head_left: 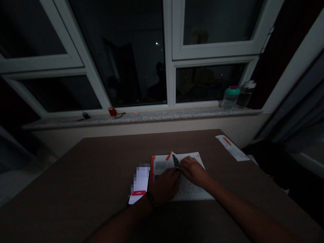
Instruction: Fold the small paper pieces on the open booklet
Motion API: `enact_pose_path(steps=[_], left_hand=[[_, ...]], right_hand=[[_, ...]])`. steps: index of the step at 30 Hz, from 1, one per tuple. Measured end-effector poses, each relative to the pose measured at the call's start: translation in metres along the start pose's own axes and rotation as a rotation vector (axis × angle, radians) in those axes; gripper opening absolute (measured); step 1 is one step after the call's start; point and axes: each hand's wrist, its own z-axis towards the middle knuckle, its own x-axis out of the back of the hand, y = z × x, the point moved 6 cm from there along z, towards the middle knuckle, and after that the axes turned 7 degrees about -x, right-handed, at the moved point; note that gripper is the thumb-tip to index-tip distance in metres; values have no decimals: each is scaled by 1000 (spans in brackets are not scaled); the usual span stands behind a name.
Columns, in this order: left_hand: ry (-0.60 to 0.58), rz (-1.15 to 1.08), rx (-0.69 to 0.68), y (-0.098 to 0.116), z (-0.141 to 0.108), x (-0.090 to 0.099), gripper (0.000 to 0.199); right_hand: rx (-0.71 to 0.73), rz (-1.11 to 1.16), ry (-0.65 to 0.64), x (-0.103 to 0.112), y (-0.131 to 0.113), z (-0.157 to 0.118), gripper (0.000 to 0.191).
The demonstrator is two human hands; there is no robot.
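A printed sheet or booklet with a red left edge lies on the brown table. Over its middle, a small folded paper piece, dark and white, stands up between my hands. My left hand, with a dark band at the wrist, has its fingers pinched at the lower end of this piece. My right hand meets it from the right, fingers bent together on the same piece. Dim light hides the exact fingertip contact. Just left of the booklet lies a lit phone.
Another printed sheet lies at the table's right edge. Along the granite windowsill stand a green-lidded bottle, a clear bottle, a small red object and a small dark object.
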Motion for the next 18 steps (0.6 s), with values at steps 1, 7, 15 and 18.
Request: enact_pose_path(steps=[1, 7, 15, 18], left_hand=[[1, -9, 8, 0, 0, 0, 41], [-19, -7, 59, -5, -1, -3, 51], [-61, 26, 39, -7, -2, -9, 59], [-99, 42, 56, -8, -3, -11, 60]], right_hand=[[10, -1, -11, 0, -1, 0, 17], [25, -17, -15, 0, 1, 2, 27], [-7, 20, 21, -2, 9, 5, 30], [-14, 30, 33, -2, 10, 4, 29]])
